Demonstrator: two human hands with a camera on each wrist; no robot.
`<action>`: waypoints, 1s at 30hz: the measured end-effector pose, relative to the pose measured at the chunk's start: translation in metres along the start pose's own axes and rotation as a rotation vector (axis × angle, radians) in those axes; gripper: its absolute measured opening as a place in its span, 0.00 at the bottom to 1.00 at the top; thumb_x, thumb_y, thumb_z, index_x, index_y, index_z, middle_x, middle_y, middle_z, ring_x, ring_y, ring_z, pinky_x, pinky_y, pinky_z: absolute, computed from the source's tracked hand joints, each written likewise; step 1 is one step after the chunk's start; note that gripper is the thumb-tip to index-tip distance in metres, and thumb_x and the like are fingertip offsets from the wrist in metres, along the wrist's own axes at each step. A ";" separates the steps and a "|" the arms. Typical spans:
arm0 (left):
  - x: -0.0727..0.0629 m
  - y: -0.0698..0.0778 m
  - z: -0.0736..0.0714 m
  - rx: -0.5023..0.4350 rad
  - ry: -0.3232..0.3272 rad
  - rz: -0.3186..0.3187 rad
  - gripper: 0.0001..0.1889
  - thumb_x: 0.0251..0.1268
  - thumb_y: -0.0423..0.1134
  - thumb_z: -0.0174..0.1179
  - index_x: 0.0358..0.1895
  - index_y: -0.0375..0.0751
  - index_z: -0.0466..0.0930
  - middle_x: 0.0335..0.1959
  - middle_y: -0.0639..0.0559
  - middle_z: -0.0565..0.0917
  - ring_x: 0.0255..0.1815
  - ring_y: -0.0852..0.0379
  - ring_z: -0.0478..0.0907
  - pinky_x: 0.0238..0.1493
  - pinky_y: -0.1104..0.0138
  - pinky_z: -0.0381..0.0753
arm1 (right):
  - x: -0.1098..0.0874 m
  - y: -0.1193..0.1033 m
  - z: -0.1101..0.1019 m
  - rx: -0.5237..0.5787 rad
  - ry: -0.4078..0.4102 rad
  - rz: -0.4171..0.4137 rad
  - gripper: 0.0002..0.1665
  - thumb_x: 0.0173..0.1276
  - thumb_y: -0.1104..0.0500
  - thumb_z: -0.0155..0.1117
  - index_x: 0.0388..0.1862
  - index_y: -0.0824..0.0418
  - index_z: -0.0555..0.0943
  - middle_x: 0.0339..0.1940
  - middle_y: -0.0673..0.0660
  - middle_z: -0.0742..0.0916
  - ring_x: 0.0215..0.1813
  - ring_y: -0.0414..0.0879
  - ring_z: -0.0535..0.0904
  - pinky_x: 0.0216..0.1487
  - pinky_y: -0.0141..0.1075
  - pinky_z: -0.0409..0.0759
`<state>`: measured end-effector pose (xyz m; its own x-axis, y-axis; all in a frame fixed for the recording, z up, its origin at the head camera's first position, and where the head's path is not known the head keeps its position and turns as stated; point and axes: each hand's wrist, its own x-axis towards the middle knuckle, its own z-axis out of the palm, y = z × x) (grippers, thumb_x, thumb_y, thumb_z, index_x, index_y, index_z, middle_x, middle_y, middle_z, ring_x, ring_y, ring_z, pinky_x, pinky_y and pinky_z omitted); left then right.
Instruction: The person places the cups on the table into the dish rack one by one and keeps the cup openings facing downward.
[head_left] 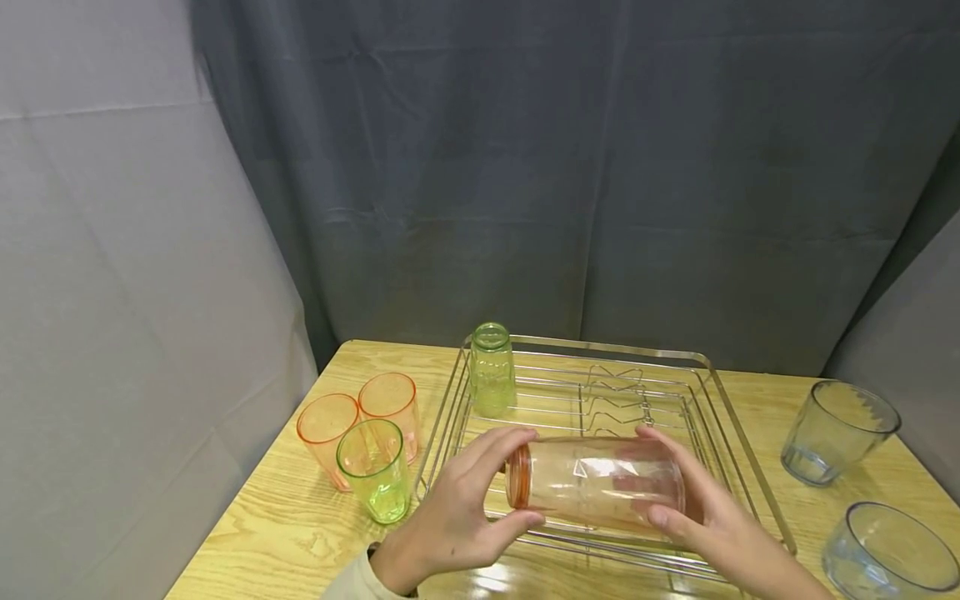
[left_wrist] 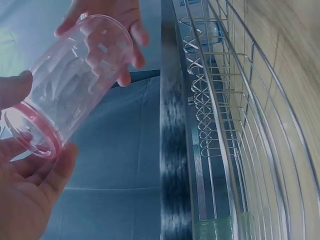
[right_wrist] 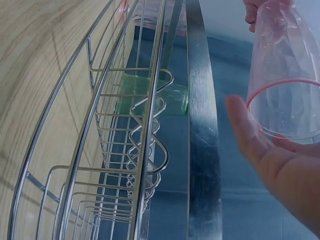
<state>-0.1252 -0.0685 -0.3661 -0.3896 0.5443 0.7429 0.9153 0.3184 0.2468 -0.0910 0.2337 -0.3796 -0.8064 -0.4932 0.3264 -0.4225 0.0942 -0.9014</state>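
Note:
A clear pinkish-orange tumbler (head_left: 592, 479) lies on its side in the air, held between both hands over the front of a wire dish rack (head_left: 600, 345). My left hand (head_left: 465, 504) grips its thick base end, fingers above and thumb below in the head view. At the rim end, my right hand (head_left: 712, 508) holds it between fingers and thumb. The left wrist view shows the tumbler (left_wrist: 75, 85) slanting from one hand to the other. In the right wrist view the open mouth faces the right palm (right_wrist: 285, 165).
A green glass (head_left: 492, 371) stands upside down in the rack's back left corner. Two orange tumblers (head_left: 327, 433) and an upright green glass (head_left: 382, 496) stand left of the rack. Two clear bluish glasses (head_left: 832, 433) are on the right. A dark curtain (head_left: 525, 167) hangs behind the table.

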 end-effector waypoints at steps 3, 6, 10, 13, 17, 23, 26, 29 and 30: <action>0.002 0.001 -0.001 -0.016 -0.012 -0.006 0.40 0.53 0.43 0.74 0.68 0.38 0.66 0.51 0.53 0.79 0.43 0.64 0.77 0.51 0.78 0.78 | -0.002 -0.002 0.001 -0.160 0.073 0.045 0.46 0.72 0.72 0.52 0.82 0.51 0.46 0.76 0.37 0.63 0.69 0.24 0.68 0.51 0.33 0.85; 0.003 0.001 -0.002 -0.026 -0.022 -0.009 0.40 0.52 0.42 0.74 0.68 0.37 0.65 0.49 0.54 0.77 0.41 0.64 0.76 0.48 0.80 0.77 | -0.004 -0.003 0.000 -0.337 0.142 0.075 0.46 0.71 0.69 0.57 0.81 0.46 0.50 0.77 0.32 0.59 0.69 0.18 0.60 0.49 0.29 0.82; 0.002 0.000 -0.003 -0.036 -0.029 -0.040 0.40 0.53 0.39 0.74 0.69 0.38 0.64 0.52 0.52 0.77 0.42 0.63 0.76 0.50 0.79 0.77 | -0.009 -0.001 -0.008 -0.471 0.226 0.032 0.44 0.70 0.70 0.58 0.80 0.50 0.55 0.73 0.34 0.67 0.64 0.21 0.67 0.48 0.25 0.79; 0.000 -0.001 -0.004 -0.035 -0.028 -0.065 0.40 0.54 0.39 0.73 0.70 0.39 0.64 0.55 0.51 0.77 0.44 0.63 0.76 0.51 0.77 0.78 | -0.016 0.001 -0.018 -0.529 0.314 0.017 0.40 0.69 0.72 0.59 0.78 0.55 0.60 0.68 0.33 0.72 0.60 0.23 0.71 0.48 0.19 0.76; -0.001 -0.003 -0.005 -0.012 -0.021 -0.073 0.40 0.54 0.40 0.73 0.70 0.39 0.64 0.58 0.49 0.77 0.47 0.61 0.77 0.53 0.72 0.80 | -0.030 0.008 -0.035 -0.605 0.429 0.099 0.33 0.72 0.67 0.59 0.74 0.58 0.65 0.64 0.28 0.71 0.59 0.19 0.68 0.48 0.13 0.71; -0.004 -0.007 -0.014 0.051 -0.024 -0.081 0.39 0.54 0.41 0.73 0.69 0.39 0.65 0.59 0.48 0.77 0.51 0.59 0.78 0.54 0.69 0.81 | -0.042 0.031 -0.055 -0.706 0.514 0.310 0.32 0.73 0.55 0.62 0.71 0.63 0.67 0.66 0.55 0.73 0.61 0.23 0.64 0.41 0.09 0.65; -0.003 -0.009 -0.020 0.092 -0.034 -0.063 0.39 0.54 0.41 0.73 0.68 0.38 0.66 0.59 0.48 0.77 0.52 0.59 0.78 0.54 0.69 0.81 | -0.047 0.042 -0.062 -0.702 0.493 0.394 0.33 0.74 0.53 0.60 0.71 0.67 0.65 0.66 0.71 0.71 0.65 0.52 0.68 0.38 0.09 0.64; -0.002 -0.012 -0.025 0.137 -0.035 -0.050 0.39 0.53 0.41 0.74 0.68 0.37 0.66 0.60 0.49 0.77 0.55 0.58 0.77 0.56 0.68 0.81 | -0.052 0.050 -0.068 -0.668 0.454 0.496 0.38 0.76 0.49 0.56 0.74 0.70 0.60 0.69 0.77 0.67 0.63 0.72 0.64 0.41 0.22 0.78; -0.002 -0.012 -0.027 0.144 -0.034 -0.051 0.39 0.53 0.41 0.74 0.68 0.37 0.66 0.60 0.49 0.77 0.55 0.57 0.78 0.56 0.68 0.81 | -0.053 0.052 -0.070 -0.649 0.440 0.533 0.39 0.78 0.47 0.53 0.75 0.71 0.57 0.70 0.78 0.65 0.63 0.73 0.63 0.45 0.31 0.81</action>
<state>-0.1331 -0.0943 -0.3542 -0.4411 0.5496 0.7095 0.8709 0.4532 0.1903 -0.0987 0.3251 -0.4238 -0.9872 0.1110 0.1144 0.0055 0.7408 -0.6717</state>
